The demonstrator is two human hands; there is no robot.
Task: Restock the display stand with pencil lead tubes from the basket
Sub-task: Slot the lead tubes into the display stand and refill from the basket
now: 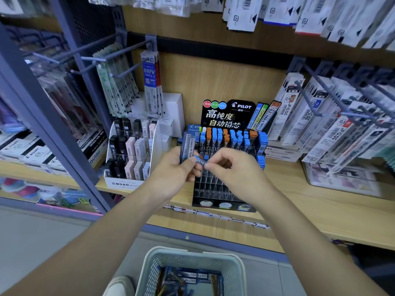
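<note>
**Q.** What do your hands hold at this point, and where do the task's things lie?

**A.** Your left hand (173, 167) is closed around a small bundle of pencil lead tubes (187, 146), held upright in front of the display stand (215, 189). Your right hand (230, 165) pinches one blue-capped tube (201, 161) between thumb and fingertips, at the point where the two hands meet; whether that tube is already free of the bundle cannot be told. The basket (192, 259) sits below, near your feet, with more tubes in it. The stand rests on the wooden shelf (320, 210).

**Q.** How is the step best done?

**A.** It appears to be the separating of one tube before seating it. Keep the left grip firm, so that the others do not slide out as you draw the single tube away. Turn the tube so that its cap faces up, as the filled rear rows (230, 137) show.

**Q.** Which slot?

**A.** The front and middle compartments look empty. Judging by the orange and blue caps grouped behind, match the colour to its column. Lower the tube straight down; the clear dividers are narrow, and a tilted tube may catch on one.

**Q.** The chief risk?

**A.** Knocking the tubes already standing in the rear rows as your right hand reaches in.
</note>
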